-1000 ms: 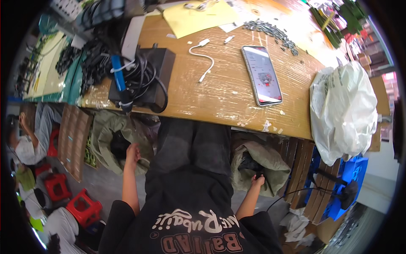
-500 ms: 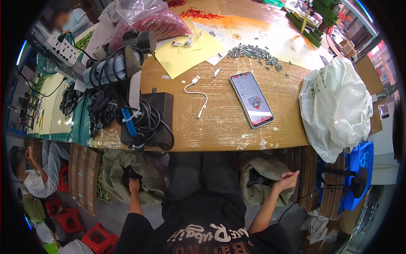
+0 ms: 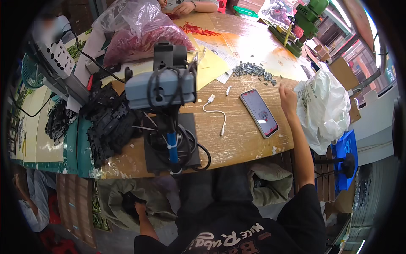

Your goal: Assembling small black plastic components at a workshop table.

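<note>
My left hand (image 3: pixel 140 208) is at the mouth of an olive-green sack (image 3: pixel 111 203) below the table edge, over dark pieces (image 3: pixel 130 201) inside it; its fingers are hidden. Over the right part of the table, my right hand (image 3: pixel 288 99) reaches forward with a finger stretched out and nothing visible in it. Just ahead of that hand lies a pile of small grey metallic parts (image 3: pixel 253 71). A phone (image 3: pixel 259 113) with a lit screen rests to the hand's left. On its right stands a white plastic bag (image 3: pixel 323 106). A second green sack (image 3: pixel 270 182) hangs open beneath the right forearm.
A grey device wrapped in black cable (image 3: pixel 158 88) stands on a dark base (image 3: pixel 191 127). A short white cable (image 3: pixel 219 111) lies beside it. Black plastic parts (image 3: pixel 111 118) are heaped at left, a pink-filled bag (image 3: pixel 146 40) behind. Across the table is another person's hand (image 3: pixel 184 8), near a green machine (image 3: pixel 311 19).
My right hand has risen from the right sack to above the table near the grey parts. My left hand stays at the left sack. The view has shifted, and a person's hands appear across the table.
</note>
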{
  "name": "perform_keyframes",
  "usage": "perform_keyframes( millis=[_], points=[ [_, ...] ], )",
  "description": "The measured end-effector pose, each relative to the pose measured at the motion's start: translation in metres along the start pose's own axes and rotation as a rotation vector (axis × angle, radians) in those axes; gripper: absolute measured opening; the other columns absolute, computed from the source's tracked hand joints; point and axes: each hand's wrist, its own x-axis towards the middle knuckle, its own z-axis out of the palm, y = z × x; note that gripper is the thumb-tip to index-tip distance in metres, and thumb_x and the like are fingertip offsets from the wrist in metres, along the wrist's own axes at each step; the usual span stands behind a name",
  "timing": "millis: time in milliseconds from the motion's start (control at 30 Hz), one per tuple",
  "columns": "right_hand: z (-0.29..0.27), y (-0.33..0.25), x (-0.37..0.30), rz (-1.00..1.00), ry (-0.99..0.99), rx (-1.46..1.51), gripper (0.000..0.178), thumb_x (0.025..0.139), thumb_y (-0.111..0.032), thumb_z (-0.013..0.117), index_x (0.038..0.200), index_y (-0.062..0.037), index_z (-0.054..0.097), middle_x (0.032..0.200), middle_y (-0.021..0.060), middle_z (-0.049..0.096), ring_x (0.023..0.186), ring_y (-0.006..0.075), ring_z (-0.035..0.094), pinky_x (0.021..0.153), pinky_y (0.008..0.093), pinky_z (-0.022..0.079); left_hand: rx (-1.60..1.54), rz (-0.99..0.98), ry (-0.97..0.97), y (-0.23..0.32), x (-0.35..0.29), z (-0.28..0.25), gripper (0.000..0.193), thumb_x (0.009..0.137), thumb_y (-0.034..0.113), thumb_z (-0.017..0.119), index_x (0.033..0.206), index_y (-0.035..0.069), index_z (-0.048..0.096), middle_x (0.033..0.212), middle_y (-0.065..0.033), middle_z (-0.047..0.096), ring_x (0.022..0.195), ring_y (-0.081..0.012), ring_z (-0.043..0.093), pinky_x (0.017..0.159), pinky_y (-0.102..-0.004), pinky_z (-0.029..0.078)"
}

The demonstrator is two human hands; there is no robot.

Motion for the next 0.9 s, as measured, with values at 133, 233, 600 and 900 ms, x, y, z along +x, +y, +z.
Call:
perform_keyframes(
  millis=[133,233,600,900],
  points=[
    [0.019,0.007,0.026,-0.090,-0.236,-0.419,0.048,0.085,-0.038,0.038,0.062,-0.0025,0.061,0.058,0.0191,0.055,0.058,0.0338,0.058,0.056,0.0432,0.044,-0.240,-0.074,-0.067,0.019,-0.013,0.011,0.055,0.073,0.033,0.055,0.113,-0.001,0.043,0.110,-0.0242,0.048,0.103,-0.0410,0.044,0.086,-0.0438,0.036],
    [0.033,0.012,0.038,-0.075,-0.389,-0.500,0.051,0.084,-0.043,0.039,0.061,-0.0027,0.061,0.059,0.0190,0.057,0.057,0.0346,0.057,0.056,0.0437,0.044,-0.239,-0.074,-0.094,-0.017,0.009,0.048,0.060,0.072,0.036,0.057,0.117,-0.001,0.039,0.112,-0.0239,0.047,0.105,-0.0410,0.043,0.087,-0.0433,0.036],
    [0.056,-0.006,0.040,-0.038,-0.574,-0.659,0.060,0.082,-0.049,0.033,0.062,-0.0002,0.062,0.063,0.0221,0.058,0.061,0.0361,0.057,0.062,0.0429,0.045,-0.267,-0.301,-0.079,0.027,-0.017,0.008,0.059,0.077,0.036,0.056,0.115,-0.005,0.041,0.113,-0.0244,0.048,0.096,-0.0407,0.049,0.079,-0.0454,0.041],
    [0.061,0.008,0.040,0.064,-0.499,-0.587,0.054,0.081,-0.044,0.035,0.065,-0.0006,0.063,0.065,0.0207,0.059,0.062,0.0347,0.058,0.063,0.0427,0.045,-0.420,-0.385,0.054,0.031,0.011,0.018,0.036,0.072,0.022,0.063,0.089,-0.009,0.056,0.087,-0.0207,0.060,0.074,-0.0293,0.058,0.060,-0.0447,0.042]
  ],
)
